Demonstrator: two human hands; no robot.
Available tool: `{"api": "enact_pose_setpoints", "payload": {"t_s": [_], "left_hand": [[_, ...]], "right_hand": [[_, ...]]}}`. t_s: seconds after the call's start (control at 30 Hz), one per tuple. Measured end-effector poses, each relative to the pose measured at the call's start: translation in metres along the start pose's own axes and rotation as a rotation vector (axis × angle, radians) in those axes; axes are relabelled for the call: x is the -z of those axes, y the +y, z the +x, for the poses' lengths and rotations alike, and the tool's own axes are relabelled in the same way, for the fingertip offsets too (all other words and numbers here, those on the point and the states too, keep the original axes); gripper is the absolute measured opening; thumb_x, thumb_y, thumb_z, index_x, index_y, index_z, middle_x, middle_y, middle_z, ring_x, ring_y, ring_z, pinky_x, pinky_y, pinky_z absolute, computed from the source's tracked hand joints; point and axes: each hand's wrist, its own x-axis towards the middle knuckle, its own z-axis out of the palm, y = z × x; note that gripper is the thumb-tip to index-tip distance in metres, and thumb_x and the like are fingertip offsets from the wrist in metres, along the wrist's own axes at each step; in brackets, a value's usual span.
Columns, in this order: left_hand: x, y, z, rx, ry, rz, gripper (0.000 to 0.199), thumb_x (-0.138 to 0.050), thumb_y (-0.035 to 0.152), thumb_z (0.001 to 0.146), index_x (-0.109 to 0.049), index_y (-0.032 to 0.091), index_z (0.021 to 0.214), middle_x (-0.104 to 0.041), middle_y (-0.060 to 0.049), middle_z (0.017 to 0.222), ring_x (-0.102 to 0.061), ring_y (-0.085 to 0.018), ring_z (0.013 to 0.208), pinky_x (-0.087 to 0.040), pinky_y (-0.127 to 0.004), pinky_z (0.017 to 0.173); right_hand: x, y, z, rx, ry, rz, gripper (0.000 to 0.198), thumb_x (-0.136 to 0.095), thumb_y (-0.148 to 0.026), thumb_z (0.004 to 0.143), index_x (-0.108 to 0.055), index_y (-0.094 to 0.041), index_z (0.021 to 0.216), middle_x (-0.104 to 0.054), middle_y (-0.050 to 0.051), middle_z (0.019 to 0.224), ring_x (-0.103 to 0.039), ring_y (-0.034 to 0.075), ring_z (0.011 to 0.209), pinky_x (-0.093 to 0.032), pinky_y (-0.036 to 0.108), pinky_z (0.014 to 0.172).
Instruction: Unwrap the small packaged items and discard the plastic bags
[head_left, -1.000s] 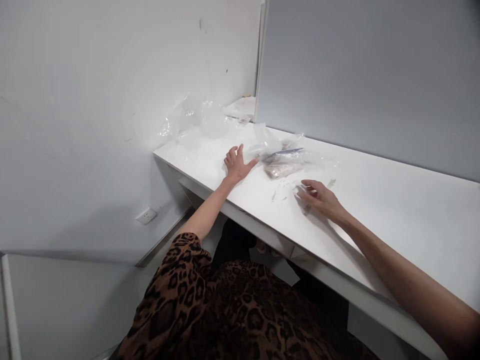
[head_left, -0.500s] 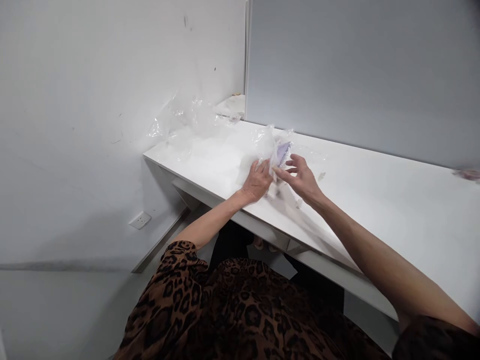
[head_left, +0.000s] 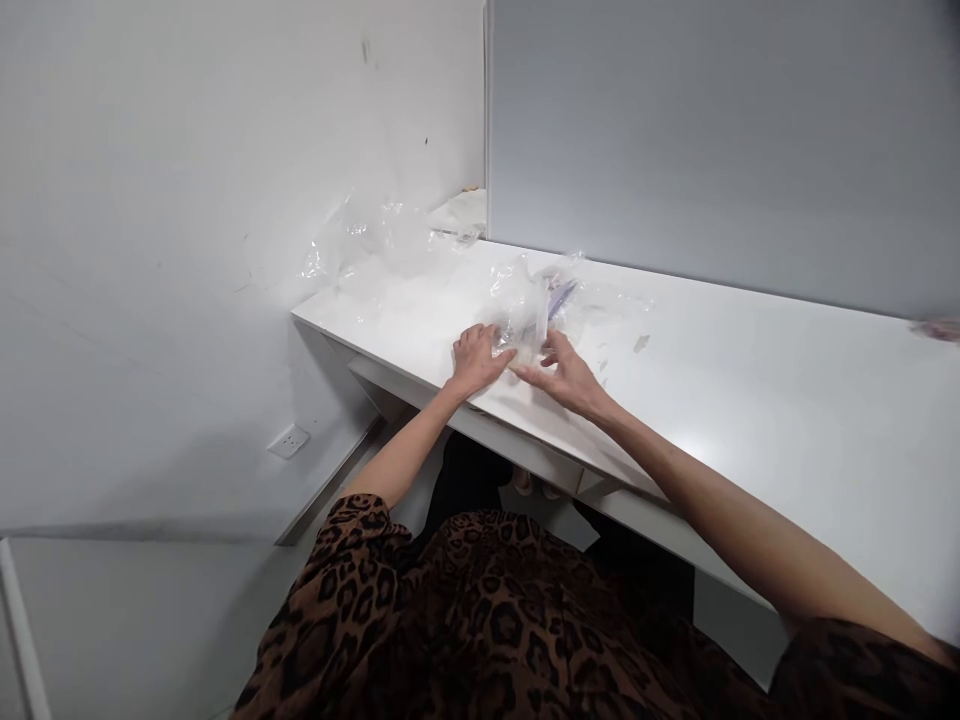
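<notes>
A crumpled clear plastic bag point(head_left: 517, 305) lies on the white table, with a flat purple piece point(head_left: 560, 298) showing in or behind its right side. My left hand point(head_left: 475, 362) rests at the bag's near left edge, fingers stretched out and thumb apart, touching the plastic. From the right, my right hand point(head_left: 568, 380) has the bag's near edge between its thumb and bent fingers. The two thumbs almost meet at the bottom of the bag. What the bag contains besides the purple piece is hard to make out through the shiny film.
More clear plastic film point(head_left: 382, 240) is heaped at the table's far left corner against the wall. A grey panel point(head_left: 712, 150) stands along the back edge of the white table point(head_left: 750, 400). A blurred reddish thing point(head_left: 941, 328) sits at the far right. A wall socket point(head_left: 289, 441) is at lower left.
Both hands have shifted left and slightly toward me. The left hand has spread away from the right, and the bag lies flatter, with its plastic spread further left.
</notes>
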Motion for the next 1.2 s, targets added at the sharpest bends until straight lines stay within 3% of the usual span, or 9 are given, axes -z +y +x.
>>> {"api": "enact_pose_setpoints", "payload": {"t_s": [0.13, 0.27, 0.47, 0.57, 0.67, 0.83, 0.9, 1.03, 1.2], "left_hand": [[0.009, 0.006, -0.003, -0.064, -0.035, 0.136, 0.043, -0.062, 0.036, 0.097, -0.060, 0.023, 0.138, -0.060, -0.014, 0.148, -0.054, -0.032, 0.139, -0.042, -0.049, 0.115], [0.021, 0.011, -0.002, -0.053, 0.024, 0.042, 0.018, -0.051, 0.020, 0.100, -0.064, 0.022, 0.113, -0.070, -0.010, 0.123, -0.065, -0.025, 0.116, -0.048, -0.041, 0.103], [0.026, 0.054, 0.004, -0.047, 0.126, -0.781, 0.013, -0.051, 0.027, 0.104, -0.048, 0.024, 0.091, -0.058, 0.004, 0.080, -0.056, -0.010, 0.069, -0.052, -0.025, 0.076], [0.015, 0.090, 0.008, 0.072, 0.005, -1.164, 0.015, -0.056, 0.027, 0.102, -0.046, 0.023, 0.091, -0.054, 0.006, 0.075, -0.058, -0.007, 0.065, -0.052, -0.022, 0.071], [-0.007, 0.124, 0.009, 0.217, -0.199, -1.335, 0.017, -0.062, 0.025, 0.099, -0.046, 0.023, 0.093, -0.060, 0.006, 0.079, -0.067, -0.008, 0.067, -0.056, -0.023, 0.074], [-0.052, 0.158, -0.001, 0.276, -0.514, -1.289, 0.012, -0.061, 0.020, 0.099, -0.052, 0.018, 0.090, -0.063, 0.001, 0.075, -0.072, -0.010, 0.068, -0.059, -0.027, 0.082], [-0.066, 0.165, -0.004, 0.292, -0.560, -1.253, 0.012, -0.064, 0.017, 0.095, -0.057, 0.016, 0.105, -0.064, 0.000, 0.079, -0.072, -0.011, 0.068, -0.060, -0.027, 0.081], [-0.080, 0.167, -0.007, 0.256, -0.524, -1.107, 0.074, -0.071, 0.027, 0.091, -0.033, 0.016, 0.154, -0.069, -0.011, 0.111, -0.074, -0.016, 0.080, -0.062, -0.031, 0.078], [-0.091, 0.165, -0.004, -0.014, -0.297, -0.800, 0.076, -0.076, 0.045, 0.089, -0.040, 0.026, 0.153, -0.047, -0.022, 0.156, -0.066, -0.028, 0.119, -0.060, -0.043, 0.097]], "right_hand": [[-0.018, 0.003, 0.014, -0.090, 0.093, 0.045, 0.062, -0.069, -0.072, 0.077, -0.068, -0.020, 0.110, -0.073, 0.014, 0.106, -0.068, 0.028, 0.085, -0.059, 0.047, 0.082], [-0.004, -0.001, 0.020, -0.058, 0.179, 0.171, 0.051, -0.057, -0.071, 0.087, -0.065, -0.021, 0.084, -0.073, 0.008, 0.086, -0.064, 0.019, 0.068, -0.058, 0.037, 0.068], [0.085, -0.022, 0.001, 0.178, 0.499, 0.305, 0.037, -0.075, -0.057, 0.085, -0.071, -0.021, 0.086, -0.072, 0.002, 0.076, -0.060, 0.012, 0.059, -0.047, 0.025, 0.053], [0.135, -0.018, -0.008, 0.214, 0.723, 0.339, 0.031, -0.078, -0.049, 0.082, -0.071, -0.018, 0.083, -0.070, 0.001, 0.071, -0.058, 0.010, 0.054, -0.043, 0.024, 0.050], [0.174, 0.000, -0.017, 0.204, 0.927, 0.356, 0.022, -0.073, -0.040, 0.084, -0.066, -0.019, 0.081, -0.069, 0.001, 0.070, -0.057, 0.010, 0.053, -0.037, 0.023, 0.045], [0.201, 0.027, -0.030, 0.225, 1.059, 0.312, 0.016, -0.061, -0.037, 0.089, -0.061, -0.022, 0.082, -0.073, 0.005, 0.083, -0.059, 0.012, 0.055, -0.039, 0.025, 0.047], [0.203, 0.031, -0.032, 0.254, 1.058, 0.267, 0.019, -0.060, -0.041, 0.089, -0.061, -0.023, 0.083, -0.075, 0.007, 0.088, -0.060, 0.013, 0.057, -0.041, 0.027, 0.049], [0.204, 0.029, -0.032, 0.333, 1.023, 0.204, 0.023, -0.059, -0.045, 0.093, -0.063, -0.024, 0.087, -0.077, 0.009, 0.095, -0.064, 0.015, 0.064, -0.045, 0.030, 0.054], [0.210, 0.018, -0.026, 0.401, 0.992, 0.134, 0.030, -0.055, -0.051, 0.098, -0.063, -0.024, 0.090, -0.076, 0.009, 0.100, -0.067, 0.017, 0.071, -0.049, 0.033, 0.059]]}}
